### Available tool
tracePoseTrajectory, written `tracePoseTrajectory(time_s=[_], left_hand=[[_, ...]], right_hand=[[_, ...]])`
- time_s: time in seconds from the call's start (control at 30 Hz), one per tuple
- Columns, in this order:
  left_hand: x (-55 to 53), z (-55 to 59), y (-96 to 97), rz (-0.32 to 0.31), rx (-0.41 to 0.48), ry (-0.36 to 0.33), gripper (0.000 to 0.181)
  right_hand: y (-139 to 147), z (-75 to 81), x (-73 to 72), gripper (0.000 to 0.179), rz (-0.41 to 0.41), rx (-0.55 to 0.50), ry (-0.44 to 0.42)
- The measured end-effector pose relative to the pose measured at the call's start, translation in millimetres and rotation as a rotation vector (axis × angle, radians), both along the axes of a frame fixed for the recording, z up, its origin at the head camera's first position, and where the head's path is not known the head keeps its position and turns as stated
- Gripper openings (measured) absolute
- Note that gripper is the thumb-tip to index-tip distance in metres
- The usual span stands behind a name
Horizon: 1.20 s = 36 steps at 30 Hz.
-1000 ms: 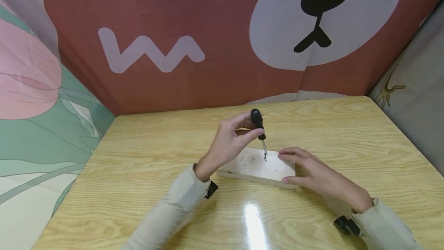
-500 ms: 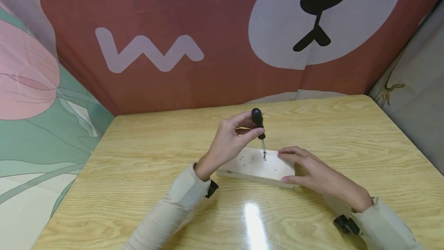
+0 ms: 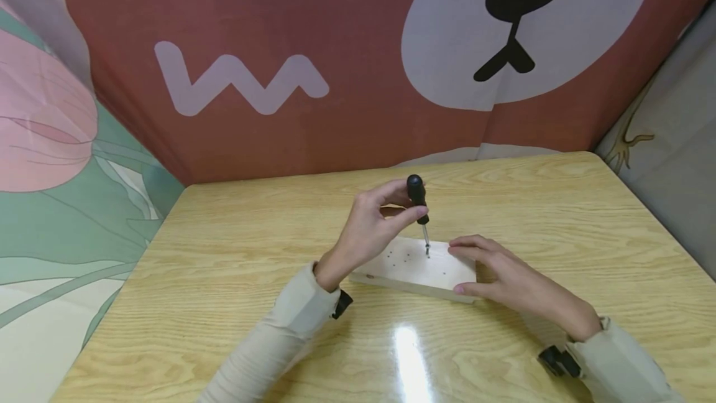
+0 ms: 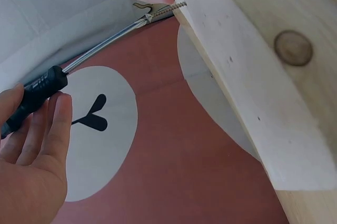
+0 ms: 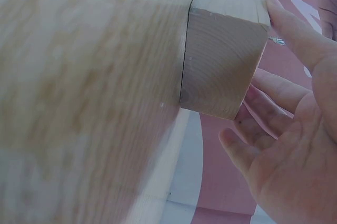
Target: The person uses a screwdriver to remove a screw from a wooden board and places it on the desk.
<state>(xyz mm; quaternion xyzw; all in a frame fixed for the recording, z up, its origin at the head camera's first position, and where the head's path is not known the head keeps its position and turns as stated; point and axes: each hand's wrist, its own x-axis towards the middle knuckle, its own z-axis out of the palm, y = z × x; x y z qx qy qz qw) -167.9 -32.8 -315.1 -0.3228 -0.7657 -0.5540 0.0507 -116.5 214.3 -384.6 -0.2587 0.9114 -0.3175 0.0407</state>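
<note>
My left hand grips the black handle of a screwdriver, its thumb and fingers around it. The shaft slants down to a screw, which stands up from the top face of a pale wooden block. In the left wrist view, the screwdriver's tip meets the screw's head and most of the thread is exposed. My right hand holds the block's right end, thumb at the near edge and fingers at the far edge. The right wrist view shows the block's end grain between thumb and fingers.
Several small dark holes dot the block's top, and a round knot marks its side. The block lies on a wood-grain table. A red cloth with a printed cartoon face hangs behind the table.
The screwdriver's handle has shifted slightly right, and its shaft now lines up more closely with the screw. The right hand and the block have stayed put.
</note>
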Motion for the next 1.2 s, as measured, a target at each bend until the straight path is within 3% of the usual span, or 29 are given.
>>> tracePoseTrajectory(time_s=[0.43,0.8,1.2], left_hand=[[-1.1,-0.4,0.0,0.002,-0.007,0.025,0.027],[-0.7,-2.7,9.1,-0.088,0.039,0.013,0.033],[-1.8,-5.6,12.2,-0.013,0.031,-0.012,0.03]], right_hand=[[0,1.0,-0.7,0.065,0.0,-0.01,0.007],[0,-1.3,-1.9,0.063,0.015,-0.018,0.029],[0,-0.4,-1.7,0.063,0.011,-0.021,0.015]])
